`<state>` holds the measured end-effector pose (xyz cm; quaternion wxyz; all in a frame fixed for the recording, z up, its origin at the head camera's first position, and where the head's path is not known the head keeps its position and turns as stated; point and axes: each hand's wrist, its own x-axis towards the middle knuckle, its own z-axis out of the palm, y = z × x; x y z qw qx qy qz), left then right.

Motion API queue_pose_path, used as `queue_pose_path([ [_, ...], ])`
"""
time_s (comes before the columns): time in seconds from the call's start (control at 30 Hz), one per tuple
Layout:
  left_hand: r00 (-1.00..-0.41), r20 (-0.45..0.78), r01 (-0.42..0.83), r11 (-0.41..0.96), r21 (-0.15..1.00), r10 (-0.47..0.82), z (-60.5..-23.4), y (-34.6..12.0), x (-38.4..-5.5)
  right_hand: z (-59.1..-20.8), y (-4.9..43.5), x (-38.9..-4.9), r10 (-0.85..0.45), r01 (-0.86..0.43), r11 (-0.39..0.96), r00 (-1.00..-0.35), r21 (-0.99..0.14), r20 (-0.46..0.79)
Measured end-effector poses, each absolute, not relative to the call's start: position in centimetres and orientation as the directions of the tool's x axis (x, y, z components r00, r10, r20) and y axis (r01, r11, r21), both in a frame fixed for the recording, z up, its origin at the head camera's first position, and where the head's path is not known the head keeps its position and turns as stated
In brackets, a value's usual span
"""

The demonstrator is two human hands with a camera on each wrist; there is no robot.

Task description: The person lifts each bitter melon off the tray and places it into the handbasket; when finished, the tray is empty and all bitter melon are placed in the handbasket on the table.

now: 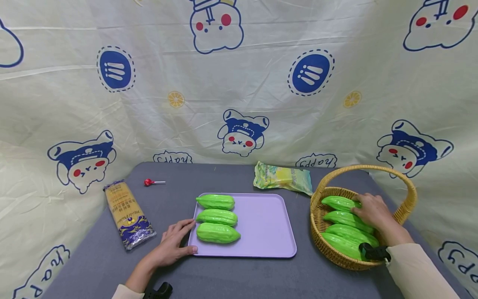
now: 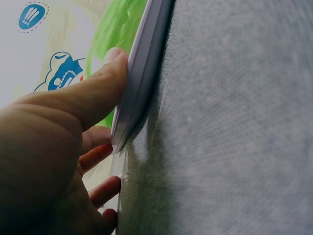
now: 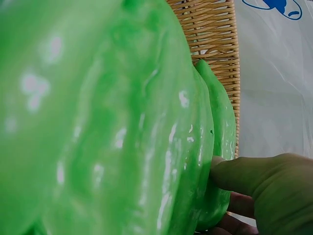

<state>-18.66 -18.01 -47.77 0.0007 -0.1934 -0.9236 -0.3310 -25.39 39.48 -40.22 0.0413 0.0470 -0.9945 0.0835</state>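
Observation:
A lilac tray [image 1: 261,224] lies on the table with three green bitter melons along its left side, one of them a bitter melon [image 1: 218,233] near the front. My left hand [image 1: 173,245] rests at the tray's left edge; in the left wrist view the thumb [image 2: 115,63] touches the rim and the other fingers spread beside it. On the right, a wicker basket [image 1: 316,224] holds several more bitter melons. Reaching into it, my right hand [image 1: 373,211] pinches the farthest bitter melon [image 3: 222,117] between thumb and fingers. Some fingertips are hidden behind that melon.
A yellow and blue packet of noodles [image 1: 128,214] lies left of the tray, and a red lollipop [image 1: 149,182] behind it. Near the back edge is a green and yellow packet [image 1: 282,177]. The basket's tall handle [image 1: 364,167] arches over its contents. A printed cloth hangs behind the table.

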Motion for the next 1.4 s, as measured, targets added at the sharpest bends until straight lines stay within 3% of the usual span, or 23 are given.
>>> queue_pose_path([
  [0.77,-0.923,0.132,0.363,0.704,0.611,0.361,-47.7,-18.1,-18.7,-40.2,39.4,-25.4,-0.151,-0.16,0.982,-0.984,-0.099,0.096],
  [1.4,-0.922,0.138,0.368,0.702,0.61,0.363,-47.9,-18.1,-18.7,-39.1,38.6,-25.0,-0.145,-0.167,0.976,-0.976,-0.14,0.161],
])
